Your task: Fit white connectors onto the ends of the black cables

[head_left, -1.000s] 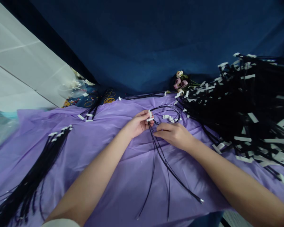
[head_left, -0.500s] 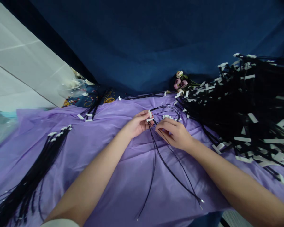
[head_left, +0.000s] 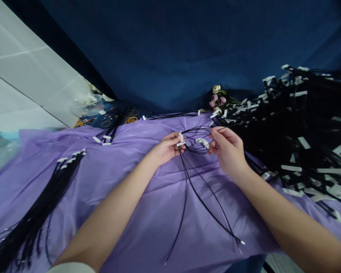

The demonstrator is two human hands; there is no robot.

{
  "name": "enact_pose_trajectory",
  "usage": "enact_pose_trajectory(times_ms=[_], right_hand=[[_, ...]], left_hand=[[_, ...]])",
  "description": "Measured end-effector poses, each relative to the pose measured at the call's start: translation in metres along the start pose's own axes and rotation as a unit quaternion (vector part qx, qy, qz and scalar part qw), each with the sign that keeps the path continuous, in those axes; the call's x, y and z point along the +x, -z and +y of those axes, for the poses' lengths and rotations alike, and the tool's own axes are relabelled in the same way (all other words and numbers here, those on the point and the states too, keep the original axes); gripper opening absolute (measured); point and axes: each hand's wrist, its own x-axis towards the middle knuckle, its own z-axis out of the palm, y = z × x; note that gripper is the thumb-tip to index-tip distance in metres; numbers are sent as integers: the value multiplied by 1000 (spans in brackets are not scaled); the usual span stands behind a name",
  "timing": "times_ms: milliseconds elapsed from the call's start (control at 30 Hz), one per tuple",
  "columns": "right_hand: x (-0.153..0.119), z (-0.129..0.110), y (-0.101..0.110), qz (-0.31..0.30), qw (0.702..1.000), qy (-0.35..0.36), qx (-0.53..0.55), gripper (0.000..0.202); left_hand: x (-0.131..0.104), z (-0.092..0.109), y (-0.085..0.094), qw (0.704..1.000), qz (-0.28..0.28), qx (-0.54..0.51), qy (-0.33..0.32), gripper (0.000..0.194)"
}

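Note:
Several thin black cables (head_left: 197, 151) form a loop between my two hands, above the purple cloth. My left hand (head_left: 169, 149) pinches them at their white connectors (head_left: 181, 143), thumb on top. My right hand (head_left: 227, 146) has its fingers closed on the far side of the loop, at the right. From the left hand, loose cable ends (head_left: 197, 193) hang down toward the front and lie over the cloth, with bare tips. Behind the loop, a few small white connectors (head_left: 201, 141) rest on the cloth.
A large heap of black cables with white tags (head_left: 298, 140) covers the right side. At the left lies a bundle of black cables (head_left: 48, 201) on the purple cloth (head_left: 136, 235). Artificial flowers (head_left: 217, 99), a clear bowl (head_left: 86, 105) and yellow rubber bands (head_left: 131, 120) are at the back.
My right hand has moved right and a little away from me, from beside the left hand to the loop's far side. My left hand stays on the connectors.

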Motion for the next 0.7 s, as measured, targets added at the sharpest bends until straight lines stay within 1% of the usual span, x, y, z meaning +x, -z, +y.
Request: enact_pose_trajectory(times_ms=[100, 167, 233, 300, 400, 533, 600, 700], right_hand=[[2, -2, 4, 36, 999, 2, 18, 19], [3, -2, 7, 44, 999, 17, 17, 16], [5, 0, 10, 40, 998, 47, 5, 14], [7, 1, 13, 33, 996, 78, -4, 16], [7, 2, 16, 14, 992, 119, -30, 28], [1, 0, 14, -20, 977, 175, -120, 42], [-2, -3, 12, -20, 973, 182, -139, 42], [-6, -6, 10, -21, 979, 157, -128, 36]], left_hand=[[0, 0, 0, 1000, 1, 7, -1, 22], [0, 0, -1, 1000, 2, 10, 0, 22], [0, -1, -1, 1000, 1, 12, 0, 22], [0, -1, 0, 1000, -1, 13, -1, 22], [0, -2, 0, 1000, -4, 13, -3, 21], [0, -1, 0, 1000, -4, 15, 0, 22], [0, -1, -1, 1000, -4, 17, -1, 22], [-1, -1, -2, 1000, -4, 22, -3, 21]])
